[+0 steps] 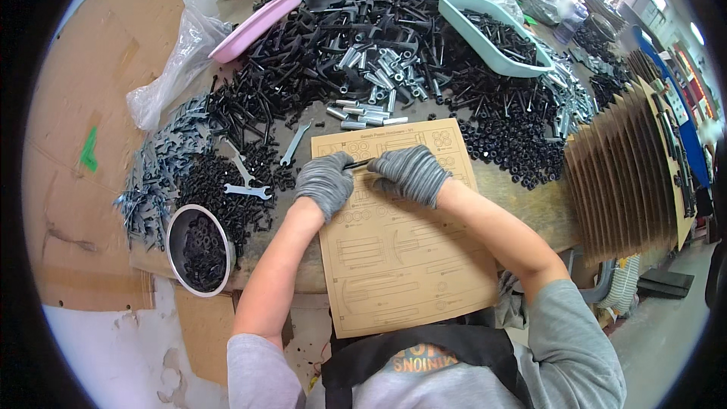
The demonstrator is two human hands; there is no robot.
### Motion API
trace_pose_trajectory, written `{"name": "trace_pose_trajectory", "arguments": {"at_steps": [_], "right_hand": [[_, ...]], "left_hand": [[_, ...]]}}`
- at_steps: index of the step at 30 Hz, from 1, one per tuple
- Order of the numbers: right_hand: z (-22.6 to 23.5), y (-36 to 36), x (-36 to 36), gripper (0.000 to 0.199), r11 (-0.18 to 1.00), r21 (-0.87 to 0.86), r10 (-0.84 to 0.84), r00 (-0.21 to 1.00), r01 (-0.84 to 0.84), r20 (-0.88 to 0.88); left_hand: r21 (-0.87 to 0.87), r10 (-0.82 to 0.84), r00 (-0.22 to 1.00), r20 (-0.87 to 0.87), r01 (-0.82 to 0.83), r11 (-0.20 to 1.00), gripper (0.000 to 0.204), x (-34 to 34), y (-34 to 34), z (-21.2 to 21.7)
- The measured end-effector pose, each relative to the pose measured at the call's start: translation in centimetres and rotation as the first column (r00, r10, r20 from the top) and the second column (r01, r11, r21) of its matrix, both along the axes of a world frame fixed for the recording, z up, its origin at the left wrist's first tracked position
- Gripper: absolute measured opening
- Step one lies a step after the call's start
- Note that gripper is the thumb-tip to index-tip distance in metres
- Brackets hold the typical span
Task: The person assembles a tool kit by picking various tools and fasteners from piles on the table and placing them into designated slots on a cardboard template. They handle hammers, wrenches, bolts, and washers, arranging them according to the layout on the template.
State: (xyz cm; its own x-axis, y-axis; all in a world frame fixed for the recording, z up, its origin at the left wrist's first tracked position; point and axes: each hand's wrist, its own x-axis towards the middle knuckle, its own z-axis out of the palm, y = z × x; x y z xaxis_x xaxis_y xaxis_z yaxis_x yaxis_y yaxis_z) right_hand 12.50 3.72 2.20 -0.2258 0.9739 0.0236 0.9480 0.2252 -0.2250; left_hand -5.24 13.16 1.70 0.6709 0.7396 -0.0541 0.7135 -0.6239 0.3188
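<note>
Both my hands wear grey knit gloves and meet over a brown cardboard sheet [409, 257] printed with parts drawings. Between them lies a short, thin black bolt [359, 163]. My left hand [326, 184] pinches its left end, while the fingertips of my right hand [413, 174] close on its right end. The sheet's lower part hangs over the table edge near my lap. Just beyond the sheet sit silver metal sleeves [372, 115]. A flat wrench [295, 144] lies left of the sheet, with another wrench [248, 192] farther left on small black screws [208, 182].
A large heap of black bolts [363, 30] covers the far table, with a pink tray [257, 26] and a teal tray [522, 68] on it. Black nuts [515, 151] spread right, near upright cardboard sheets [621, 174]. A round bowl [173, 254] of black washers stands at left.
</note>
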Motion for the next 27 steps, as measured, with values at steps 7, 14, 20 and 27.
{"name": "trace_pose_trajectory", "arguments": {"at_steps": [7,14,20,27], "right_hand": [[-0.1,-4.0,-0.3,0.035,0.934,-0.129,-0.347,0.932,0.333,-0.103],[-4.7,-1.3,-2.2,0.014,0.918,0.21,-0.278,0.923,0.337,-0.268],[-4.7,-1.6,-1.3,0.027,0.921,0.154,-0.266,0.868,0.357,-0.419],[-2.0,-4.2,12.6,0.029,0.746,0.207,-0.617,0.773,0.633,-0.145]], "left_hand": [[-0.022,-0.073,0.994,0.078,0.075,0.997,0.03,-1.4,-1.0,-0.5],[-0.076,-0.177,0.939,0.296,0.208,0.975,0.026,-0.5,-0.9,-1.5],[-0.075,-0.235,0.919,0.315,0.271,0.96,0.02,1.6,-1.0,-1.4],[-0.126,-0.073,0.929,0.362,0.127,0.984,0.036,0.7,0.4,-0.3]]}}
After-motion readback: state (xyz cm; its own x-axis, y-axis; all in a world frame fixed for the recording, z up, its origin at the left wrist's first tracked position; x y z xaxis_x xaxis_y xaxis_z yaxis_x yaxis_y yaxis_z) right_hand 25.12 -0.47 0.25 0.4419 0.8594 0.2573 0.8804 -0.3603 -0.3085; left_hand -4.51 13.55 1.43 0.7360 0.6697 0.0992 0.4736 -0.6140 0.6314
